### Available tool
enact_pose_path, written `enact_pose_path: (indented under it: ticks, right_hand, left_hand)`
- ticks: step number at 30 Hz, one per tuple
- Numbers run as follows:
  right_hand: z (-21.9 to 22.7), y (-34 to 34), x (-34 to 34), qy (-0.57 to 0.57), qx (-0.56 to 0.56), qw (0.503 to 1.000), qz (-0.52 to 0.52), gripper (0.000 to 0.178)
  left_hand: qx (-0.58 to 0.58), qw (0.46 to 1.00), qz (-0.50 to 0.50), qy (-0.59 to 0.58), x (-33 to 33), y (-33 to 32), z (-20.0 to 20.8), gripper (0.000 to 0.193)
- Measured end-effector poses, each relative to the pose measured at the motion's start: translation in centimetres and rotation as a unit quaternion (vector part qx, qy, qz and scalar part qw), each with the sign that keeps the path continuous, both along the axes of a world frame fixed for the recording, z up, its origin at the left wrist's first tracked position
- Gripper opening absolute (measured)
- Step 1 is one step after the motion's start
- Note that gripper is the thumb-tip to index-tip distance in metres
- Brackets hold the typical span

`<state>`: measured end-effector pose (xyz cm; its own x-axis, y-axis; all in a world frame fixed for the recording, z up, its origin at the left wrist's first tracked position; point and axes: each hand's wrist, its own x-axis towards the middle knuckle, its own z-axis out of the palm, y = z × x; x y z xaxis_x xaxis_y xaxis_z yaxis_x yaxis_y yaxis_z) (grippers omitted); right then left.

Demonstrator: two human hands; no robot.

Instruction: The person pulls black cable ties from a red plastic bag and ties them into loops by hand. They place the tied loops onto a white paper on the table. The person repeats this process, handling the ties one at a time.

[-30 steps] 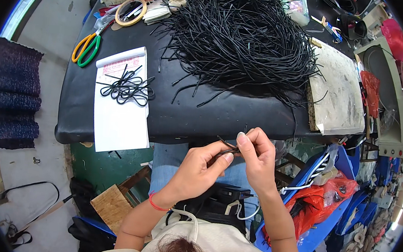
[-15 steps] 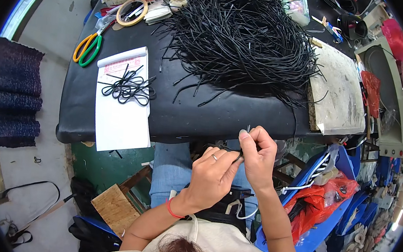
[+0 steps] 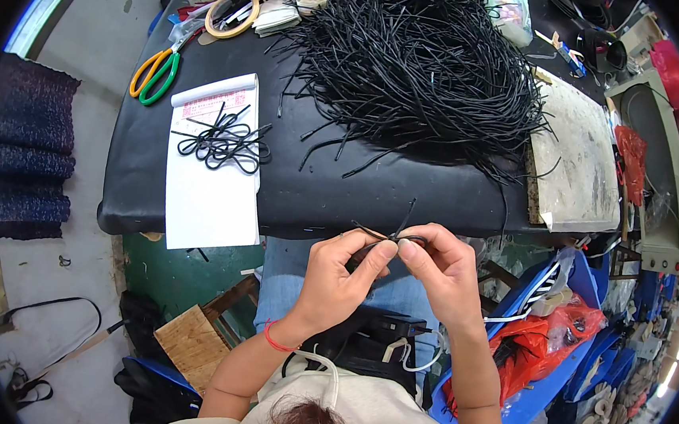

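Observation:
Between my two hands, just off the near edge of the table, is a thin black cord bent into loops, with a free end sticking up. My left hand pinches it between thumb and forefinger from the left. From the right, my right hand pinches the same cord, thumbs nearly touching. Part of the cord is hidden behind my fingers. Several tied black cord bows lie on a white paper pad to the left. A big heap of black cords fills the far middle of the table.
The black-covered table carries orange-and-green-handled scissors and a tape roll at far left. A worn pale board lies at right. Below it stands a blue bin with red plastic bags. A wooden stool is at lower left.
My hands have come level with each other, thumbs together, the left one turned up. The cord, mostly hidden before, now shows loops and an upright end. The view has shifted slightly.

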<state>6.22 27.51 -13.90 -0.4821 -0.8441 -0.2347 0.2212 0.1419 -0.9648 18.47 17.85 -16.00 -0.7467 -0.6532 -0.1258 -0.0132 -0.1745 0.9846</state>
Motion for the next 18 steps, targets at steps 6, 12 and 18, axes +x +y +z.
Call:
enact_pose_path:
  ticks: [6,12,18]
  right_hand:
    - [0.0,0.3,1.0,0.024,-0.022,0.999,-0.002,0.015]
    - [-0.1,0.5,1.2,0.044,-0.024,0.999,0.012,0.019]
    - [-1.1,-0.2,1.5,-0.100,-0.069,0.991,-0.058,0.018]
  left_hand:
    - [0.208,0.976,-0.055,0.029,0.2,-1.0,0.1,0.023]
    - [0.234,0.970,-0.067,0.020,0.1,-1.6,-0.3,0.023]
    - [0.218,0.971,0.055,0.083,-1.0,-0.6,0.9,0.021]
